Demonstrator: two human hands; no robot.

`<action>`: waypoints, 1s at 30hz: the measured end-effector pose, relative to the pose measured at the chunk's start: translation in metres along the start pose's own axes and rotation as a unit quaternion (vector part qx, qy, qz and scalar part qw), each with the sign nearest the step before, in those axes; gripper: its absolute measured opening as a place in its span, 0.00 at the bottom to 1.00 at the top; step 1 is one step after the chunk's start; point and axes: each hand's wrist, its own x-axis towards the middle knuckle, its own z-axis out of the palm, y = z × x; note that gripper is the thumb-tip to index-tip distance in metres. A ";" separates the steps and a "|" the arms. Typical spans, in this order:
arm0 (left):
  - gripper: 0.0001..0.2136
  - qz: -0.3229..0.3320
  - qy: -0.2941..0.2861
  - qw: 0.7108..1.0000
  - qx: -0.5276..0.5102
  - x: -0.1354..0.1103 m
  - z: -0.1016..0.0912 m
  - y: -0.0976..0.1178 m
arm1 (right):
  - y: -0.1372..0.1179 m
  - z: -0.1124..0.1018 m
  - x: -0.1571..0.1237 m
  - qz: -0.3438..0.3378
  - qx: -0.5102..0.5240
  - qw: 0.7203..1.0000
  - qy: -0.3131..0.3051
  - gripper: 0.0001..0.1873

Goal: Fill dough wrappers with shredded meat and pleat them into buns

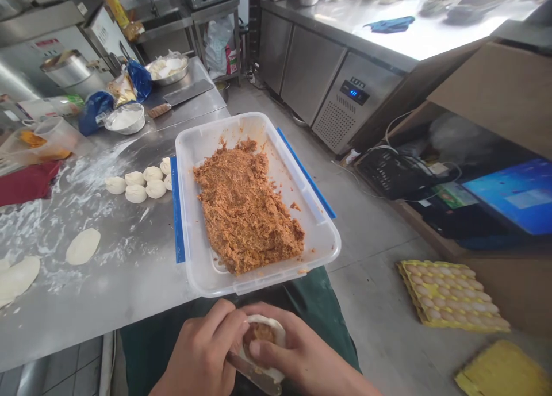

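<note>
My left hand (200, 347) and my right hand (302, 350) are both closed on a round dough wrapper (279, 331) low in the view. Brown filling (260, 333) sits in the wrapper, with my right thumb against it. My left fingertips pinch the rim on the left. A narrow flat spatula (259, 379) sticks out from under my left fingers, below the wrapper; its other end is hidden. Just beyond my hands, a clear plastic tub (200, 278) holds a mound of reddish-brown minced filling (250, 212).
Several shaped dough pieces (135, 193) stand left of the tub. Flat wrappers (83, 246) lie on the floured steel table (142, 275). Farther back are a cleaver (190, 92) and a bowl of white powder (125, 119). Egg trays (451, 295) rest on the floor at right.
</note>
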 end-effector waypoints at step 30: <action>0.26 0.069 -0.019 0.993 0.096 0.006 0.000 0.009 | -0.002 0.006 0.007 -0.020 -0.255 0.965 0.060 0.06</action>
